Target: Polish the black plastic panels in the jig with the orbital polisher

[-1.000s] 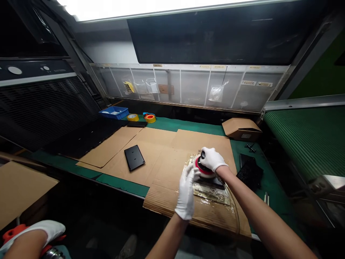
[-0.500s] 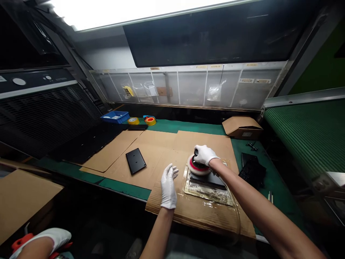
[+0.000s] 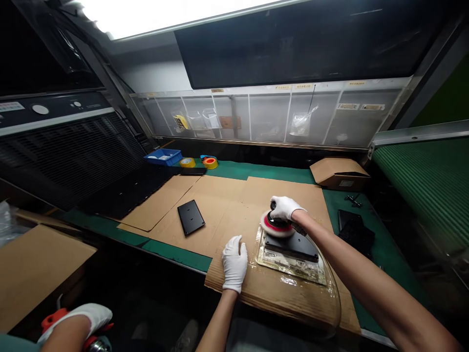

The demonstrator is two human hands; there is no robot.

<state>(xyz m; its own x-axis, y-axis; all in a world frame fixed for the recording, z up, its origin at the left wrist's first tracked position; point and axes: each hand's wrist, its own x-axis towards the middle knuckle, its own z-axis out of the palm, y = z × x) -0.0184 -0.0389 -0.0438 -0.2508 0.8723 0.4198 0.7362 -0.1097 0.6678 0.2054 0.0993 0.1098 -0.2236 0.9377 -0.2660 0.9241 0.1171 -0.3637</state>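
Remotely, I observe the right hand [image 3: 286,209] clamped on the polisher [image 3: 277,222], its pad over the far end of the black panel [image 3: 293,246] on a taped board [image 3: 293,272]. The left hand [image 3: 235,264], fingers apart, is at the cardboard's [image 3: 266,289] near edge. Another panel [image 3: 191,217] lies leftward.

Right hand [image 3: 286,209] on polisher [image 3: 275,228], left hand [image 3: 235,264] over cardboard [image 3: 264,291]

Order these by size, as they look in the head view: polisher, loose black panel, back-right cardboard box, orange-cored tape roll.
Largest: cardboard box
Next: polisher and loose black panel, too alike to rank
Smallest: orange-cored tape roll
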